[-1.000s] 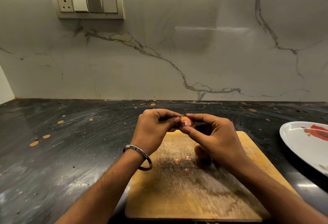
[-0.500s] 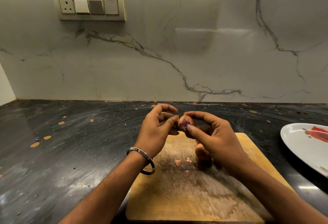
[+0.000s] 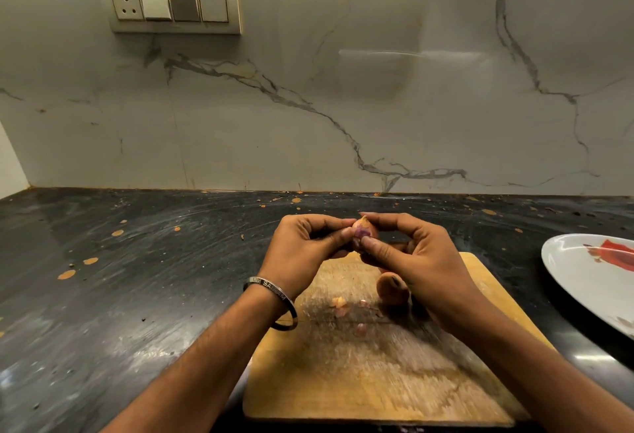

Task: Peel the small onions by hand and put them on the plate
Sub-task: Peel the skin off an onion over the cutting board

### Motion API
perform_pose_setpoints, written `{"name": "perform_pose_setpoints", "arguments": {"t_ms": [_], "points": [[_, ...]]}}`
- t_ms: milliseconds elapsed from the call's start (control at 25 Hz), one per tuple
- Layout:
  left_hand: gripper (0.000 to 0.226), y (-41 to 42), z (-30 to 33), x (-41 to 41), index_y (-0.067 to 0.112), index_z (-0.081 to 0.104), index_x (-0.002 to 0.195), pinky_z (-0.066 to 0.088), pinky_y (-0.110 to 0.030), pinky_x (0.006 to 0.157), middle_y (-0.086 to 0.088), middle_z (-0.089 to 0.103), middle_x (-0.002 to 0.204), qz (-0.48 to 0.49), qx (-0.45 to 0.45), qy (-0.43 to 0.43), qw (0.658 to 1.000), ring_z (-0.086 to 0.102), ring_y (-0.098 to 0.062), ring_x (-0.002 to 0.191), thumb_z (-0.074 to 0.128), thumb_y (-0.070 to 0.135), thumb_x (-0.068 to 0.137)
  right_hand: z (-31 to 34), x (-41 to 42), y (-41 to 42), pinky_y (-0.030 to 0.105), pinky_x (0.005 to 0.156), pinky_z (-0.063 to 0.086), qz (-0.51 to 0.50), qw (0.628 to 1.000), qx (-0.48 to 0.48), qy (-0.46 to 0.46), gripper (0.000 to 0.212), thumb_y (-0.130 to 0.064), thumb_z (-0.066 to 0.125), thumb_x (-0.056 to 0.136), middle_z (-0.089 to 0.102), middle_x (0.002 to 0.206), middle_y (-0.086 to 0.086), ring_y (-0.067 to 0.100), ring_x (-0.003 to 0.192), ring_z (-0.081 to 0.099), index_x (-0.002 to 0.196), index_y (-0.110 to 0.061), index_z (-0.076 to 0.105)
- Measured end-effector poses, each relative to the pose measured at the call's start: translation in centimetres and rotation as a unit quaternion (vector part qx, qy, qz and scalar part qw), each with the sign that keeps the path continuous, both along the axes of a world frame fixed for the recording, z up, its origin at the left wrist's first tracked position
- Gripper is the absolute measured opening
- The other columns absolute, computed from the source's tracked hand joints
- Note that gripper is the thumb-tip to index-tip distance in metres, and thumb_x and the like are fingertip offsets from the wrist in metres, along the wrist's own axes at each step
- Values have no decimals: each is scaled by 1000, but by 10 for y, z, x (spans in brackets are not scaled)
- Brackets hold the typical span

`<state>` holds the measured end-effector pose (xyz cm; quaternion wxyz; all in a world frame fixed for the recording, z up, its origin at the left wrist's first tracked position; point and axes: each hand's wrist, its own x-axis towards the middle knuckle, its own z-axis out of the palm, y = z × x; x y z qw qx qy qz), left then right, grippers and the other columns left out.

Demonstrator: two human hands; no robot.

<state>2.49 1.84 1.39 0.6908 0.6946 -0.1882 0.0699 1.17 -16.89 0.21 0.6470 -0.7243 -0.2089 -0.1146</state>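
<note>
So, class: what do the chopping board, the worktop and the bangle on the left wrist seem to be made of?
Chopping board: looks like wood, matt, with worn grain and pale scuffs.
Worktop: probably polished dark stone, glossy, with swirled streaks and reflections.
Bangle: seems metal, silvery and shiny, with engraved letters.

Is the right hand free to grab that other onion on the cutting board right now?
Probably not yet. The right hand pinches the small onion together with the left hand. The other onion lies just beneath it on the cutting board, unobstructed.

Both hands (image 3: 363, 254) pinch a seemingly half-peeled small onion (image 3: 364, 229)
</note>
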Motion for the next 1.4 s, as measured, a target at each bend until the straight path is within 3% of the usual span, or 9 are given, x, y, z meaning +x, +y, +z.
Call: {"name": "perform_pose_setpoints", "arguments": {"t_ms": [320,440,520,600,800,1040,1280,1400], "points": [[19,-7,-7,0,26,73,91,59,-21,67,4,75,83,110,77,-91,987,73,-9,75,70,8,89,-2,0,1,35,77,63,-22,999,-25,-22,38,-14,75,87,75,112,1,20,92,76,124,-21,68],[20,-7,-4,-1,25,72,93,59,-20,65,4,76,83,74,34,-63,995,74,-10,78,67,6,89,0,0,1,44,75,63,-20,1000,-12,-6,37,-16,72,90,77,105,3,20,94,75,125,-22,67],[21,-8,-2,-3,22,72,100,60,-23,65,2,76,90,12,-31,-26,999,74,-13,84,67,7,88,3,-1,0,32,72,62,6,1000,14,2,37,-14,70,91,75,111,5,19,99,74,126,-24,66],[27,-8,0,-5,22,70,109,61,-25,66,0,75,99,-26,-45,-18,999,74,-15,89,67,8,86,6,-3,0,26,79,59,10,1000,7,-12,42,-19,74,85,70,120,3,16,104,72,126,-26,65],[32,-6,2,-7,22,72,109,60,-25,63,4,77,99,-41,-21,-9,999,74,-17,83,72,22,77,8,-5,1,16,71,57,-38,999,-11,-28,42,-19,79,74,76,101,-7,7,90,74,115,-19,68],[16,-8,-2,-6,17,74,90,61,-26,65,-7,77,88,-8,-39,-2,999,75,-23,76,74,12,75,4,-3,1,19,67,57,-32,999,-6,-15,33,-5,78,80,78,97,-3,13,85,76,109,-18,72],[15,-9,-2,-6,20,75,85,62,-28,64,-3,77,92,4,-47,-9,999,75,-21,77,73,7,78,7,-5,1,23,73,60,-48,998,-21,-35,35,-10,80,74,77,99,-6,12,91,74,108,-18,73],[14,-6,-1,-6,18,75,92,62,-31,66,-1,76,96,11,7,-42,999,75,-17,83,74,9,82,8,-6,2,26,80,60,-72,995,-39,-62,41,-16,82,69,77,99,-4,8,95,73,109,-15,74]]}}
